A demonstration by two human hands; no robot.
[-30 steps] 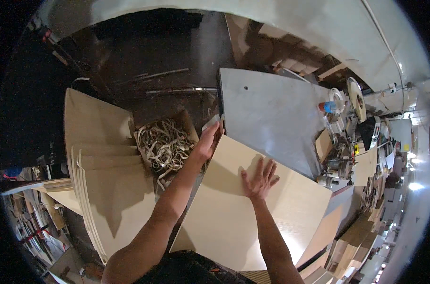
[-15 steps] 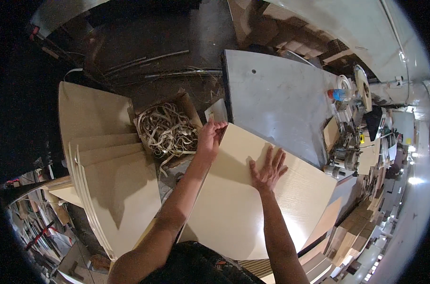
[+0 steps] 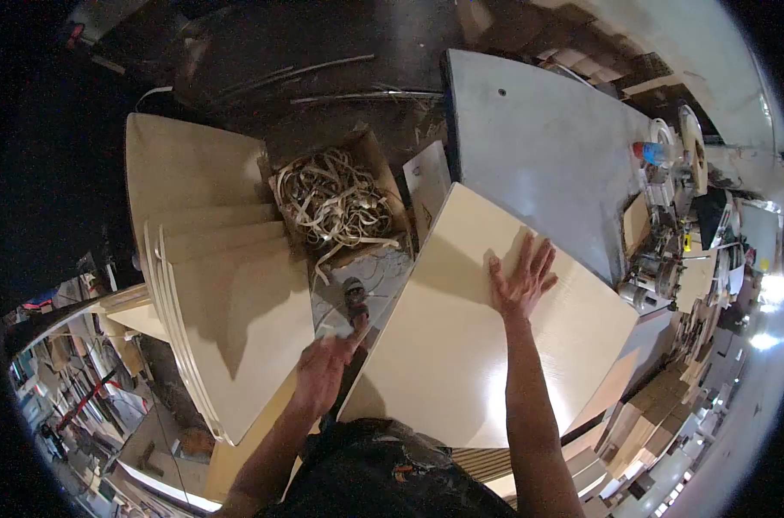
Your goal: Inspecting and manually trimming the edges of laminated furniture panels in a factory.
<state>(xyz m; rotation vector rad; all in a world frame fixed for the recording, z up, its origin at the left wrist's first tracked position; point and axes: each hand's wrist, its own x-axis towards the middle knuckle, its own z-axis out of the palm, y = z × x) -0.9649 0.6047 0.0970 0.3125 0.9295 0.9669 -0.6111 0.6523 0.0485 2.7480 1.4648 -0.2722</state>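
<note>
A large cream-coloured board (image 3: 435,319) lies slanted in front of me, its far part over a grey tabletop. My right hand (image 3: 523,281) rests on the board's upper face, palm down with the fingers spread, holding nothing. My left hand (image 3: 324,367) is off the board, low beside its left edge, between it and a stack of similar boards (image 3: 236,319). Motion smears its fingers, so whether anything is in them cannot be made out. Just beyond those fingers shows a small dark object (image 3: 355,295), perhaps a shoe tip.
A cardboard box (image 3: 387,168) full of tangled pale strips (image 3: 336,203) stands beyond my left hand. The grey tabletop (image 3: 538,129) reaches away at the far right, with a metal machine (image 3: 655,281) and a bottle (image 3: 651,154) by its right edge. Wood pieces (image 3: 659,397) are piled at the right.
My left hand has let go of the board's far left corner and come back toward me, down beside the edge. My right hand stays flat on the board. The view has shifted.
</note>
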